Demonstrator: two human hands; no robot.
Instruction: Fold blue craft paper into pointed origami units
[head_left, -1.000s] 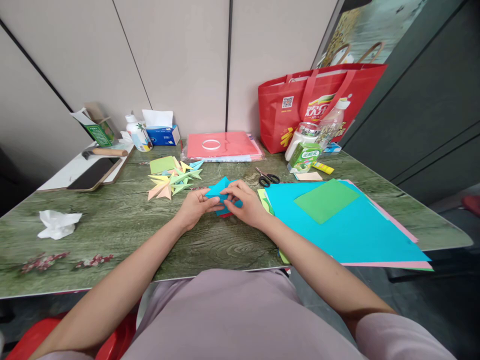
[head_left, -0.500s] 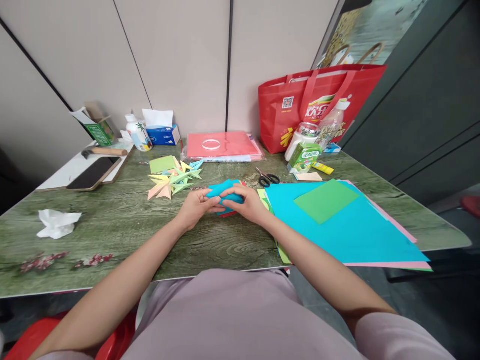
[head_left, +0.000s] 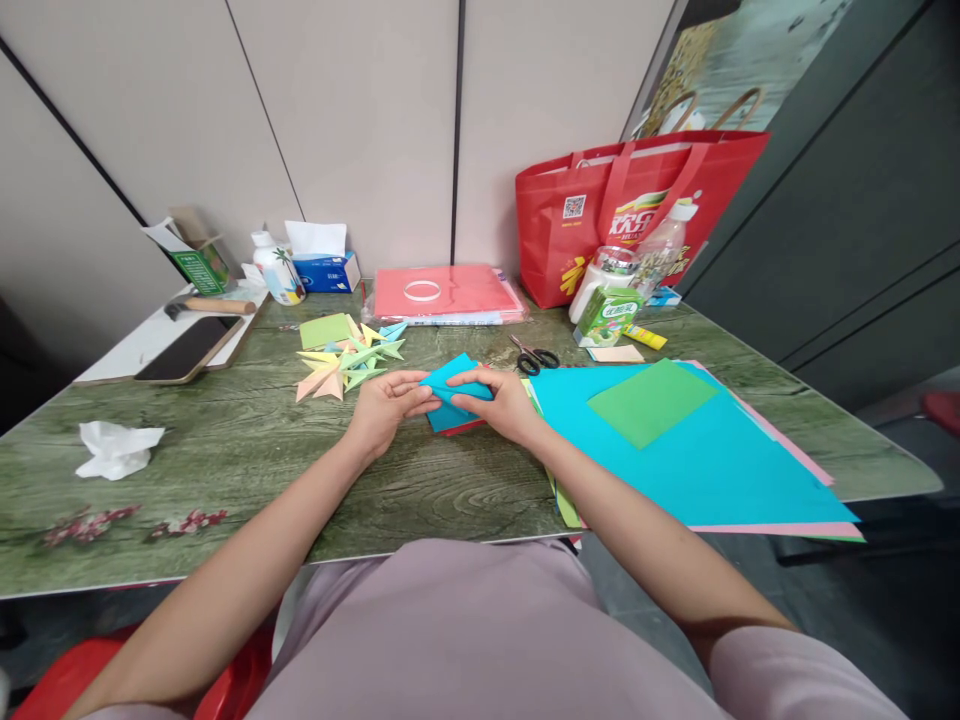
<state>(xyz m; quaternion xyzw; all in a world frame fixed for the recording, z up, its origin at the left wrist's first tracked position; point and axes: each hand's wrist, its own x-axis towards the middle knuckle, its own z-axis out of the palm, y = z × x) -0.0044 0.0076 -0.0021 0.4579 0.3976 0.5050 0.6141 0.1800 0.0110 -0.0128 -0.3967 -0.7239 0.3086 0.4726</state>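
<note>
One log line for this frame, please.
left hand: pinching blue paper | right hand: pinching same sheet | nearby: folded paper stars, scissors, large blue sheet | surface: green table

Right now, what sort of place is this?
Probably a paper-craft table: stacked coloured paper sheets, scissors and folded paper stars lie on it, and the left hand and right hand pinch a blue paper piece.

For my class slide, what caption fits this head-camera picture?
A left hand and right hand pinch a folded blue paper sheet at a green wood-grain table, near pastel paper stars.
</note>
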